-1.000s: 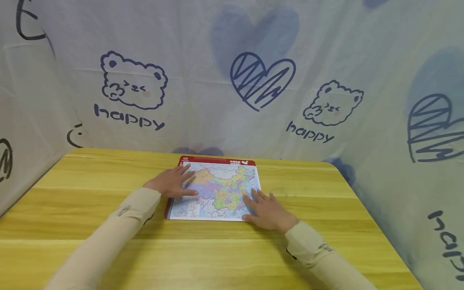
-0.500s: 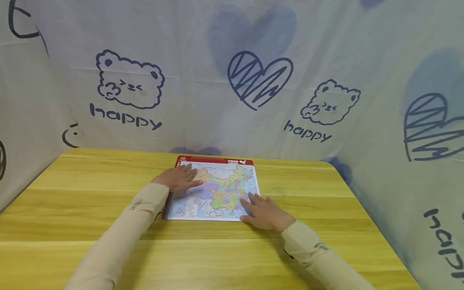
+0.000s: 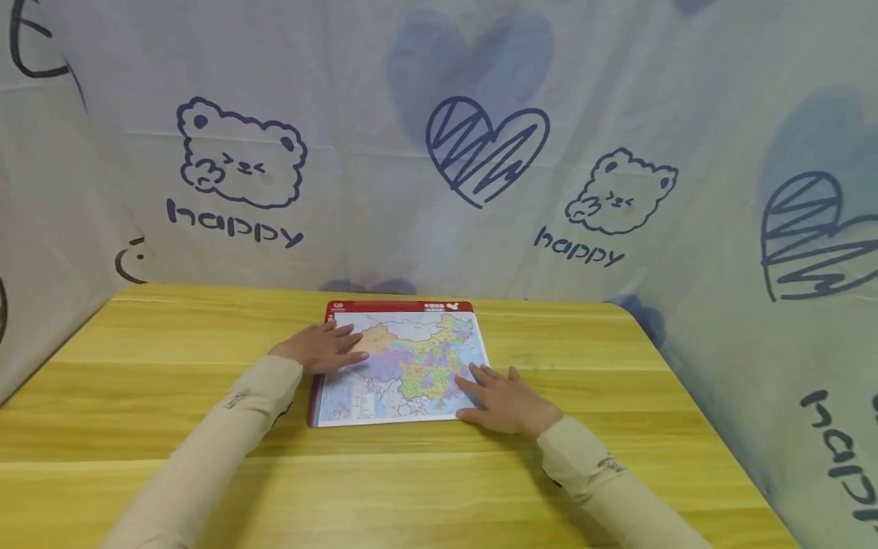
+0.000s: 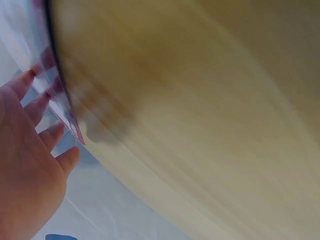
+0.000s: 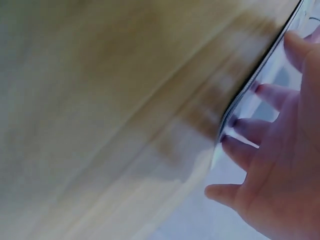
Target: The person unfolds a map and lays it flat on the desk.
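A flat, glossy map board with a red top strip lies on the table, showing a coloured map of China. Over its upper left part rests my left hand, fingers spread and pointing toward the map's middle. My right hand touches the lower right corner with fingers fanned out and the thumb near the bottom edge. In the left wrist view, the fingertips of my left hand meet the shiny surface of the board. The right wrist view shows my right hand with its straight fingers against the board's edge.
The yellow wood-grain table stretches around the board, its rounded far corner at the right. Behind it hangs a pale curtain printed with bears and hearts, close to the table's far edge. More curtain hangs along the right side.
My left hand slid forward and inward over the map, then drew back toward the left edge. The board's left side has shifted slightly nearer, turning it a little. My right hand stayed at its corner.
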Motion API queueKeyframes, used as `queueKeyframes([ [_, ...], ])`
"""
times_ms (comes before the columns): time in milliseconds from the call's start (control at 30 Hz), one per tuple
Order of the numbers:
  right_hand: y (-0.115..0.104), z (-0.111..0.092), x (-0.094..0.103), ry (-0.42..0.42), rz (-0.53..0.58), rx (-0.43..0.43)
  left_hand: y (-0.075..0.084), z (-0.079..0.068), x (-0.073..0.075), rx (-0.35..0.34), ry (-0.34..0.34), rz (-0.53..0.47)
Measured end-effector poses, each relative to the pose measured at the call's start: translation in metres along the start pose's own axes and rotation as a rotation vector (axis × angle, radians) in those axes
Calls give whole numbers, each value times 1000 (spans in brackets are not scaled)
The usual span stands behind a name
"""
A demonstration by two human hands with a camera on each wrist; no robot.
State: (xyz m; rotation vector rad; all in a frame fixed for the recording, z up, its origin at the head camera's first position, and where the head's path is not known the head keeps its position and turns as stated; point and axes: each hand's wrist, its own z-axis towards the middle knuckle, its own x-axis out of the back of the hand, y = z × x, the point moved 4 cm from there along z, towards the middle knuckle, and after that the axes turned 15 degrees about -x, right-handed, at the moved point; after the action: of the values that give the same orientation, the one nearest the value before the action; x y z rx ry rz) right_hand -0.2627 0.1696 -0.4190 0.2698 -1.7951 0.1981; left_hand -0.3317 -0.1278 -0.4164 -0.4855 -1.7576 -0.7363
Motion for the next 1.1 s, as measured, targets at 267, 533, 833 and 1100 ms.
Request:
queueKeyframes([
  [267, 5, 8, 2, 8, 34, 1, -1, -26, -1, -53, -3, 11],
  [533, 8, 13, 2, 1, 59, -14, 5, -42, -7, -106, 18, 45],
  [833, 8, 18, 2, 5, 66, -27, 3, -55, -17, -136, 28, 66],
  [1100, 6, 23, 6, 13, 57, -58, 15, -70, -15, -189, 44, 53],
])
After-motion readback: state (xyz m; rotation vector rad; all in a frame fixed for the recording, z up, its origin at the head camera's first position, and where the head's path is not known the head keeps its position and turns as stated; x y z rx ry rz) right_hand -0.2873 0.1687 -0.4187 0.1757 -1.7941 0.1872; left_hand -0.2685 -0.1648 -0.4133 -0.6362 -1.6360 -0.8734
